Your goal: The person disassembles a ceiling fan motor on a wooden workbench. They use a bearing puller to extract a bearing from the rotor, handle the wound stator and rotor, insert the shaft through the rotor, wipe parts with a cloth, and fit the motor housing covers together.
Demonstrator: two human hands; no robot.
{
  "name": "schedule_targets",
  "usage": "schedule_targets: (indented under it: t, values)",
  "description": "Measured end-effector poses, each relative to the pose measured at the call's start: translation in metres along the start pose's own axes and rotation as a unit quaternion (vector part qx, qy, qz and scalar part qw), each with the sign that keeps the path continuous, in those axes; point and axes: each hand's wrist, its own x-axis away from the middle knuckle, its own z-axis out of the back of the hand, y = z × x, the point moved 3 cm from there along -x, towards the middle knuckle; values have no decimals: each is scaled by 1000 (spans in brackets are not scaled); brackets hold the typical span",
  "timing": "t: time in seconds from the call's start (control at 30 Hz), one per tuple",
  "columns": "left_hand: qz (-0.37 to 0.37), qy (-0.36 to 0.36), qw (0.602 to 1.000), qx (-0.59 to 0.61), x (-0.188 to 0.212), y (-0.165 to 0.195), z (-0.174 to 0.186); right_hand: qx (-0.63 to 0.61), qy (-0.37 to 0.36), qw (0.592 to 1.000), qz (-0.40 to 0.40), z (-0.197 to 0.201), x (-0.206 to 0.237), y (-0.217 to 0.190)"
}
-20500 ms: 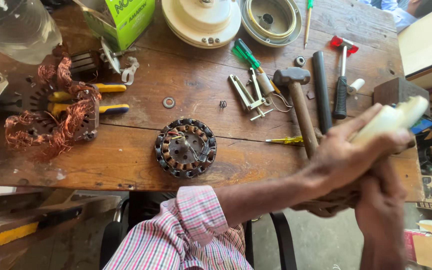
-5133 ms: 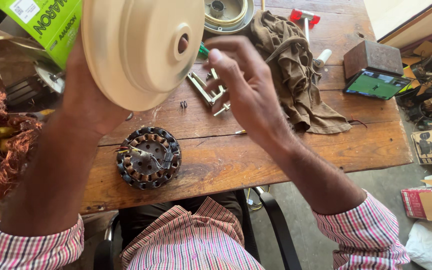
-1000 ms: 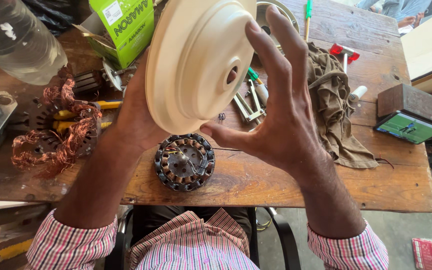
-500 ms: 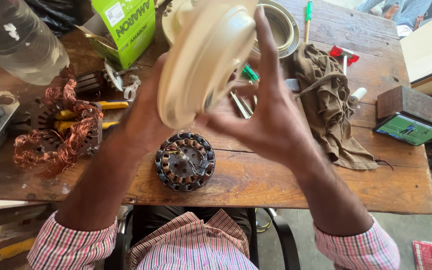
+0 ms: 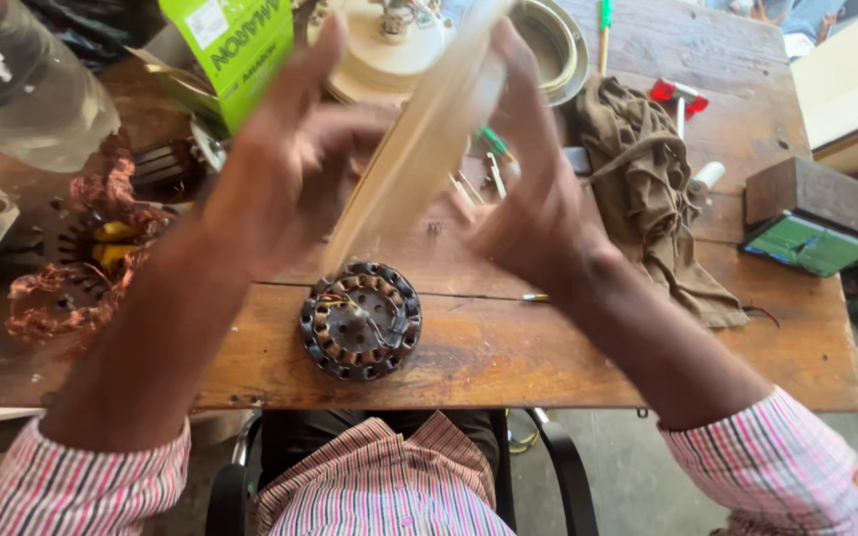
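Hands both up over the wooden workbench (image 5: 548,357), holding a cream-coloured round motor cover (image 5: 419,149) between them, edge-on to the camera and blurred by motion. Left hand (image 5: 280,169) cups one face with fingers spread; right hand (image 5: 528,189) presses the opposite face, fingers reaching up past the rim. Both are clamped on the cover, neither fully closed around it.

Below the cover, flat on the bench near the front edge, sits the wound stator (image 5: 360,320) (dark ring of coils, thin wires across its middle). It is apart from the cover, untouched.

Step in hand, as I judge it: turning and inspecting the cover in the air, not yet fitting it to anything.

Next move would call for a steadier two-handed grip and the cover brought level, since it is now tilted steeply.

Around: another cream housing (image 5: 389,50) at the back, a brown rag (image 5: 647,189) to the right, a green box (image 5: 240,45) at upper left, loose copper winding (image 5: 81,258) at left, a clear plastic bottle (image 5: 22,89) in the corner.
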Motion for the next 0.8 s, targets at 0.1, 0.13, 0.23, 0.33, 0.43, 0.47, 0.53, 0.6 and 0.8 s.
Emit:
schedule_targets:
  t: [0.1,0.13,0.23,0.33,0.43,0.47,0.53,0.6,0.8]
  values:
    - [-69,-37,997,-9,-8,15,0,-139,-50,979,-142,-7,7,5]
    - [-93,-49,994,-16,-10,22,2,-203,-79,948,-231,-10,15,3]
    - [-133,-73,987,-53,-15,40,5,-329,-131,856,-377,-11,44,-12]
    - [-156,-51,981,-100,-8,43,8,-390,-79,842,-364,2,64,-20]
    - [-180,-24,974,-138,1,38,2,-423,-28,843,-331,9,76,-23]
    - [-161,-18,976,-143,2,35,-1,-428,-20,845,-321,9,79,-23]
    - [-139,-31,982,-126,6,31,-9,-422,2,849,-318,7,82,-23]
    - [-133,-70,985,-83,9,28,-19,-399,32,853,-334,5,84,-24]
    - [-84,-64,994,-25,11,19,-33,-164,74,948,-263,7,79,-38]
